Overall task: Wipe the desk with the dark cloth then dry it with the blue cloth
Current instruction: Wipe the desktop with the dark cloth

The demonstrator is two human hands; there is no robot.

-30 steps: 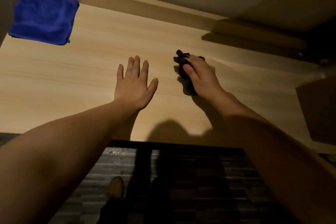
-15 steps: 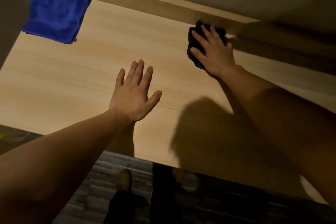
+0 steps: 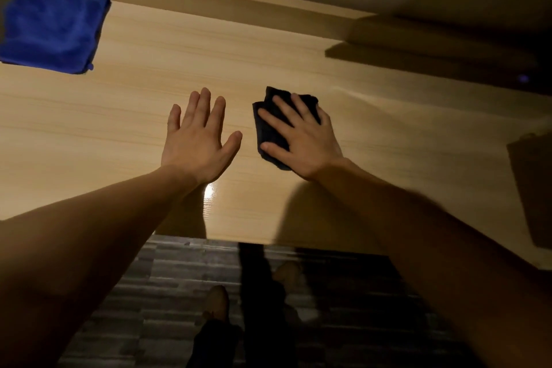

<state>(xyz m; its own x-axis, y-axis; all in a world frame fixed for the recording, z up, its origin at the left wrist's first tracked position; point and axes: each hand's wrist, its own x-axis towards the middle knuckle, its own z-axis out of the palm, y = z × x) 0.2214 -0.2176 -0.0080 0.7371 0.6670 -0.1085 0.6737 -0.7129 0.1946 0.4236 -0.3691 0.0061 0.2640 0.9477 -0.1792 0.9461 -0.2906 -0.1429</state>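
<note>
Back from the rear of the desk (image 3: pixel 119 134), my right hand (image 3: pixel 304 140) presses the dark cloth (image 3: pixel 270 128) flat-fingered mid-frame; left hand (image 3: pixel 195 140) splayed, empty. Blue cloth (image 3: pixel 53 30) lies upper left, nearer my left.

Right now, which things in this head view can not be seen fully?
Head view: the flat right hand covers most of the dark folded cloth.
Head view: the left edge cuts off the blue fluffy cloth.
Head view: shadow and the right edge hide what the brown object is.
</note>
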